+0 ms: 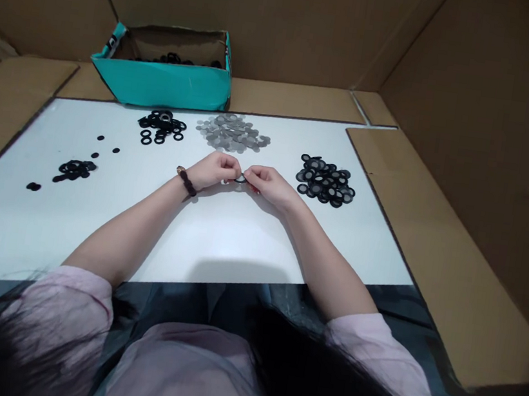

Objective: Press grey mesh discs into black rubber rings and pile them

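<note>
Over the middle of the white table, my left hand and my right hand meet, fingertips pinched on a small black rubber ring between them. Whether a disc sits inside the ring is too small to tell. Just beyond the hands lies a spread heap of thin grey mesh-like discs. Black rings are piled to its left. Right of my right hand is a heap of black rings with grey discs in them.
A turquoise cardboard box with black pieces inside stands at the back left. Small black pieces lie on the table's left, a few scattered apart. Brown cardboard walls enclose the back and sides.
</note>
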Available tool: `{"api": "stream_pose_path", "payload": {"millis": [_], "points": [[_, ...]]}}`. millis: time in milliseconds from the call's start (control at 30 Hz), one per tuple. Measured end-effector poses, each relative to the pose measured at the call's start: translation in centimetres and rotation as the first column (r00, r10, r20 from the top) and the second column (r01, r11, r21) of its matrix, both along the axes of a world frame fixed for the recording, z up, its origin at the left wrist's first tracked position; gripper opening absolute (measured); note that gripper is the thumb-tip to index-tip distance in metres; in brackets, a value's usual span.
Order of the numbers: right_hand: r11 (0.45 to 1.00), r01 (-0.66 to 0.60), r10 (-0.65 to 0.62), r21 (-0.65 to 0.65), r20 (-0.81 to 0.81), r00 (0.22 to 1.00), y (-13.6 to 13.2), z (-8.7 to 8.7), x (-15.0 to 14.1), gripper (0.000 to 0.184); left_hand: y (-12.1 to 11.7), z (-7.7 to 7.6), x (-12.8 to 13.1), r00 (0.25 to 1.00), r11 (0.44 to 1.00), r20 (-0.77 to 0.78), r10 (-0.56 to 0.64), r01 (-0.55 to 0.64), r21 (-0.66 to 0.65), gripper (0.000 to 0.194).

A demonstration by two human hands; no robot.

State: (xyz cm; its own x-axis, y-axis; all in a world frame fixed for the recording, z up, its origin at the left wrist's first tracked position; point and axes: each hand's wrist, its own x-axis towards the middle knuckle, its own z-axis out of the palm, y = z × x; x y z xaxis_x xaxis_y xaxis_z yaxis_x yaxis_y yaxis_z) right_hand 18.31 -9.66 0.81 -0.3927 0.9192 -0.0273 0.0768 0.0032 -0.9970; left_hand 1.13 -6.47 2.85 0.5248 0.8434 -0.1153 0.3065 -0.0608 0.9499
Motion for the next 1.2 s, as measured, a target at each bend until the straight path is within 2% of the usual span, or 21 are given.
{"api": "stream_pose_path", "payload": {"millis": [267,333,467,633,800,967,1133,1200], "points": [[0.982,0.18,-0.184,-0.058,-0.056,0.981,-0.2,0.2,-0.7,0.03,-0.7,-0.6,0.8,0.986,0.984,0.042,0.162,-0.164,0.07,0.01],[0.983,0.168,-0.172,-0.074,-0.044,0.984,-0.2,0.4,-0.6,0.029,-0.8,-0.4,0.9,0.991,0.987,0.017,0.131,-0.132,0.092,0.011],[0.991,0.083,-0.082,-0.101,0.011,0.997,-0.1,0.8,0.0,0.026,-0.7,0.0,0.6,0.997,0.998,-0.08,-0.004,0.01,0.069,0.011],[0.993,0.073,-0.069,-0.097,0.041,0.997,-0.3,1.2,0.0,0.027,-0.5,-0.1,0.3,0.996,0.998,-0.064,-0.054,0.056,0.036,0.016],[0.996,0.081,-0.08,-0.048,0.018,0.997,-0.3,0.9,-0.2,0.032,-0.2,-0.4,0.0,1.0,0.999,-0.011,-0.014,0.014,0.033,0.013],[0.993,0.106,-0.104,-0.058,0.033,0.994,-0.2,0.5,0.0,0.035,-0.2,-0.6,0.4,0.999,0.996,0.001,0.051,-0.051,0.079,0.008],[0.971,0.217,-0.218,-0.099,0.003,0.976,-0.3,0.3,-0.6,0.04,-0.6,-0.8,0.9,0.991,0.985,0.015,0.134,-0.135,0.112,0.009],[0.966,0.25,-0.248,-0.069,0.048,0.968,-0.2,0.2,-0.7,0.043,-0.6,-0.8,0.9,0.995,0.988,-0.004,0.104,-0.103,0.112,0.01]]}}
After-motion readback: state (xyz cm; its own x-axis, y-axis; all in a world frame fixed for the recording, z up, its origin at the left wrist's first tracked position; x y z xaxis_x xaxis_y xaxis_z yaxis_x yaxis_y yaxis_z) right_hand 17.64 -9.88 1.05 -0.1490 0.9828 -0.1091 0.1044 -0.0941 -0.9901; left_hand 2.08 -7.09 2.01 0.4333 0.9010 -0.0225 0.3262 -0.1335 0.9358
